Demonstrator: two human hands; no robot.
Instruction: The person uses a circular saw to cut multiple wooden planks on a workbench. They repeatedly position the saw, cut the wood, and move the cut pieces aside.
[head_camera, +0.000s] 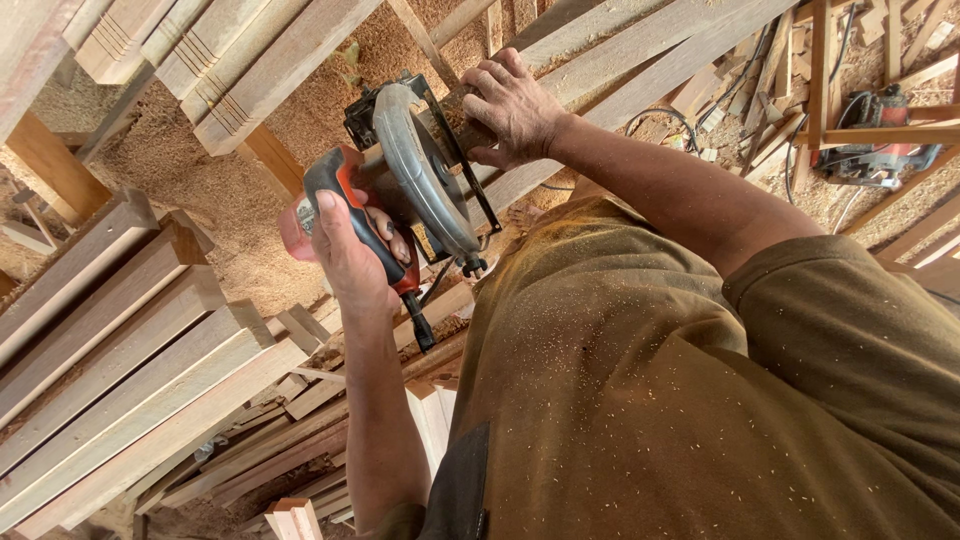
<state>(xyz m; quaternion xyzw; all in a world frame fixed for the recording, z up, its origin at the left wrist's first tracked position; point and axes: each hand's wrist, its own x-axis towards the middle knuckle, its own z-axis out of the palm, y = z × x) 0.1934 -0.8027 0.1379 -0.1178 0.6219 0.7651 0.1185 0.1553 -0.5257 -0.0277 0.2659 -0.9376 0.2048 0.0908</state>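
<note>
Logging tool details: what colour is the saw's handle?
Black with orange-red trim on the saw handle, head view.

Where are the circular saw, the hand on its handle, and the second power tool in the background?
circular saw (425, 170): head view, on the grey blade guard.
left hand (345, 255): head view, on the back of the hand gripping the handle.
red power tool (880, 110): head view, on its red body, upper right.

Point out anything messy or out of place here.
Sawdust lies piled thick around the circular saw and speckles the shirt; offcuts lie scattered at all angles near a second power tool.
</note>
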